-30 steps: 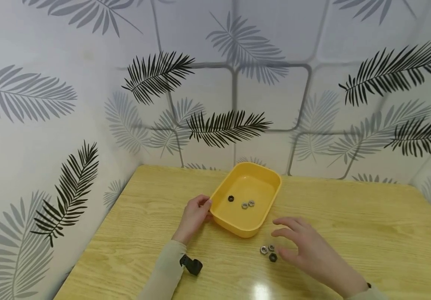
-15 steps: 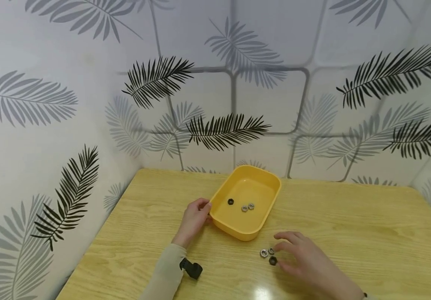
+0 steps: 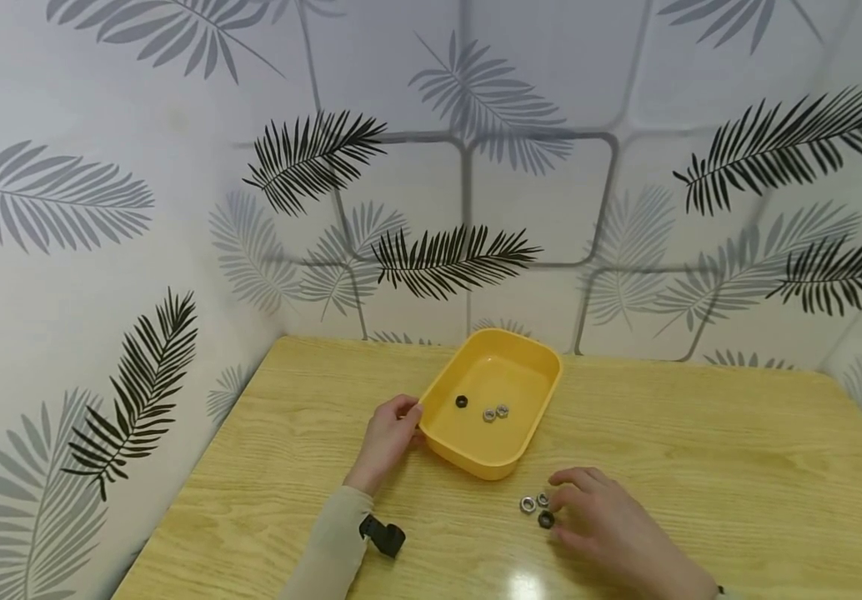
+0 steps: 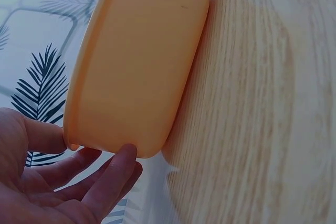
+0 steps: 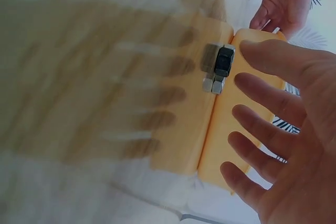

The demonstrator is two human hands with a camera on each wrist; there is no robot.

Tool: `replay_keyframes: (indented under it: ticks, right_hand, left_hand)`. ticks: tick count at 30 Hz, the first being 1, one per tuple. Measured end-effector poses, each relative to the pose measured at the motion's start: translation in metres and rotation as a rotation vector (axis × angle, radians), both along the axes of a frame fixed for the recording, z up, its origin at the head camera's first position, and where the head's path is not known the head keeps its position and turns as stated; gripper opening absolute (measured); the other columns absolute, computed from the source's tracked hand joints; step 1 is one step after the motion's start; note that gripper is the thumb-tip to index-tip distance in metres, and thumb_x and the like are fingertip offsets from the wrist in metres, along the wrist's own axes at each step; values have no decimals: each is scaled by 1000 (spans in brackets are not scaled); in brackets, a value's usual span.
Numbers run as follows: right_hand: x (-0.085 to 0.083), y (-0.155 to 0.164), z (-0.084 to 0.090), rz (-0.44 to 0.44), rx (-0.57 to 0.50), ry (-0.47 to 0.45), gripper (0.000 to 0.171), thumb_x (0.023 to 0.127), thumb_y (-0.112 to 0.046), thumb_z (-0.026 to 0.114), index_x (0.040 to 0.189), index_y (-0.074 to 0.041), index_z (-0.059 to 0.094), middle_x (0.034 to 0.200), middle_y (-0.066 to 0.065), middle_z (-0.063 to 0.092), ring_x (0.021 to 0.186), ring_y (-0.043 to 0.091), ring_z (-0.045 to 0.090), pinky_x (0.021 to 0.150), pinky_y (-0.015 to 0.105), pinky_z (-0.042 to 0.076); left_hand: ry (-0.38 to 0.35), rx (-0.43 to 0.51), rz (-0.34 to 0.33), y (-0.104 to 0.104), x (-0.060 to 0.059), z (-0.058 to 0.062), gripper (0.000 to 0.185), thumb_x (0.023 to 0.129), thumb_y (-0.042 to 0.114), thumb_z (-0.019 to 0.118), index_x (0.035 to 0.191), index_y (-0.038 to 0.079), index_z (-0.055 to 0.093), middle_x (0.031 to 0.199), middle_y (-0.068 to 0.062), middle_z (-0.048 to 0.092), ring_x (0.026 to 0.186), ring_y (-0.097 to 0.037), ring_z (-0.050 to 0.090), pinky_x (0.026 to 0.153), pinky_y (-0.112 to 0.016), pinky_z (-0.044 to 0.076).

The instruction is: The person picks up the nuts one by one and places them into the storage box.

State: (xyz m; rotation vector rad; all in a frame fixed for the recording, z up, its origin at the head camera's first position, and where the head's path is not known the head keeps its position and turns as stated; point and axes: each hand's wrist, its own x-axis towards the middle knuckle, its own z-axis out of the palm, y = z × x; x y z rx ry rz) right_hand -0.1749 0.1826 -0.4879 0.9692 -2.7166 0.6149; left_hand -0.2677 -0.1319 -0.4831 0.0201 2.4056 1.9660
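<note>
A yellow plastic tray [image 3: 491,379] holds one black nut [image 3: 462,402] and two silver nuts [image 3: 489,415]. My left hand [image 3: 386,437] pinches its left rim, thumb on the rim and fingers below against the wall, as the left wrist view shows on the tray [image 4: 136,66]. On the table in front of the tray, a black hex nut [image 3: 547,520] lies with two silver nuts [image 3: 527,504]. Just right of this group is my right hand [image 3: 611,525], fingers relaxed and spread. In the right wrist view its thumb tip comes close to the black nut [image 5: 224,60]; nothing is held.
The wooden table [image 3: 739,467] extends to both sides, its back edge against a leaf-patterned wall [image 3: 446,183]. A black wrist strap device [image 3: 383,535] sits on the left forearm. The table's glossy surface mirrors the right fingers.
My right hand has lowered toward the loose nuts, its fingers now right beside them. The left hand keeps its grip on the tray, and the nuts lie as before.
</note>
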Motion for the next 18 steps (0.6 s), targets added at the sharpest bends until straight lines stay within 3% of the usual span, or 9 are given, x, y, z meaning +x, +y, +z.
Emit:
replay_keyframes:
  ticks: [7, 18]
  right_hand:
    - [-3, -2, 0, 24, 27, -49, 17, 80, -24, 82, 89, -28, 67, 119, -2, 61, 109, 20, 55, 88, 47, 50]
    - [-1, -1, -4, 109, 12, 50, 21, 76, -20, 84, 84, -28, 66, 113, -4, 62, 104, 19, 57, 85, 42, 51]
  left_hand:
    - [5, 3, -1, -1, -1, 0, 29, 104, 14, 50, 122, -6, 60, 111, -23, 60, 87, -22, 65, 79, -41, 58]
    - [-13, -1, -1, -1, -1, -1, 30, 104, 15, 50, 123, -5, 60, 112, -22, 59, 90, -24, 65, 81, -41, 57]
